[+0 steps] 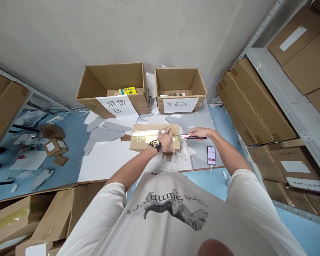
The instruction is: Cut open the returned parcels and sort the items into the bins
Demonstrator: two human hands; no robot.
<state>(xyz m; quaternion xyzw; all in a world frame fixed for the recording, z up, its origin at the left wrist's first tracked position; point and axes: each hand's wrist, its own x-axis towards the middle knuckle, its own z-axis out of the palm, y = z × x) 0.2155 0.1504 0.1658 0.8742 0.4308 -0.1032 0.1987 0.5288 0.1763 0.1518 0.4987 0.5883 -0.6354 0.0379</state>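
Cardboard box (154, 138), left hand (165, 139), grip open, flat on top, right hand (198, 133), grip shut around red utility knife (189, 136)

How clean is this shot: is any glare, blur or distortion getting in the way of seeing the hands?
In the head view, wide-angle distortion bows the metal shelving near the edges; the packing tape on the carton shows bright glare; the light is soft, and the left hand, right hand and utility knife look sharp.

The head camera looks forward and down from above the chest, close over the left hand (164, 139) and right hand (198, 133), with the shirt (165, 209) along the frame's bottom.
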